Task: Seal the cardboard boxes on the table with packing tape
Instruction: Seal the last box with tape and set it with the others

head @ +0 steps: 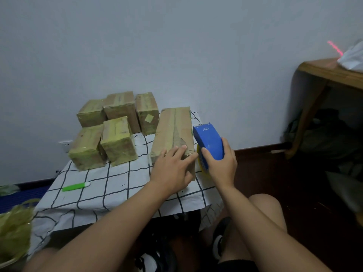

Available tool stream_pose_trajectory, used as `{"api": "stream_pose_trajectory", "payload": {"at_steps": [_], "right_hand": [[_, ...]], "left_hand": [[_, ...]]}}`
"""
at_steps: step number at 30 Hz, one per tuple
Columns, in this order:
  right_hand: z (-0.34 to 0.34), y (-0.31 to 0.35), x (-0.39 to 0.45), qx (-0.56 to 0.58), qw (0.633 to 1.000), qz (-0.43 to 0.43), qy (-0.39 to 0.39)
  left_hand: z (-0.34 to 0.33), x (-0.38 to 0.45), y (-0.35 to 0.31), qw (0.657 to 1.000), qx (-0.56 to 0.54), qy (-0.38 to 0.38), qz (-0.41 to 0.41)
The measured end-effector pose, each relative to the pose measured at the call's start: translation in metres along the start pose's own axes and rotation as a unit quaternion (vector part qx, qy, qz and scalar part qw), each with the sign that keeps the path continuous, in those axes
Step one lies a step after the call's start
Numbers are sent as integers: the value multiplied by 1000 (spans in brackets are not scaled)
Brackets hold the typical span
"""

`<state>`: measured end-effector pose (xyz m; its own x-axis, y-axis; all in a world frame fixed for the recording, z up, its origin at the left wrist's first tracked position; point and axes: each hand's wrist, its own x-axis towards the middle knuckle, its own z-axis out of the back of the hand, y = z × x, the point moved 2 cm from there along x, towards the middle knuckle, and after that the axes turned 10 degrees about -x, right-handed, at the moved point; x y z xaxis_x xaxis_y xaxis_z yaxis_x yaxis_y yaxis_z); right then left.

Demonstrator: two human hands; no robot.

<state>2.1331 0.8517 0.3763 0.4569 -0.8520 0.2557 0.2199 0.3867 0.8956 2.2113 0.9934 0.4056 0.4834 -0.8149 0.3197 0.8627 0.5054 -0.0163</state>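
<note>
1. Long box: lies at the right edge of the surface; long axis runs away from the person toward the wall; top seam runs the same way; near end under the left hand.
2. Left hand: fingers straight and spread, pressing flat on the box's near top; holds nothing.
3. Right hand: fingers curled round the blue dispenser, gripping it; it sits just beside the box's right side, near end; yellow roll shows below.
4. Deciding relation: the dispenser is right of the box and level with its near end; the seam stretches away from it, so a pull along the long axis, near to far, looks the likely stroke; the right hand is the working hand, the left the steadying one.
5. Five small boxes: clustered at the far left of the surface, already wrapped in yellowish tape.
6. Green pen: lying on the surface, well apart from the hands.
</note>
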Motion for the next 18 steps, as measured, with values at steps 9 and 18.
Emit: {"api": "stream_pose_trajectory", "payload": {"at_steps": [9,18], "right_hand": [[-8,-15,-20,23,999,-25,-39],[-7,-18,-19,30,998,-27,-50]], "left_hand": [[4,-2,0,999,-37,-10,22],[16,8,-4,988,-108,-30,106]]}}
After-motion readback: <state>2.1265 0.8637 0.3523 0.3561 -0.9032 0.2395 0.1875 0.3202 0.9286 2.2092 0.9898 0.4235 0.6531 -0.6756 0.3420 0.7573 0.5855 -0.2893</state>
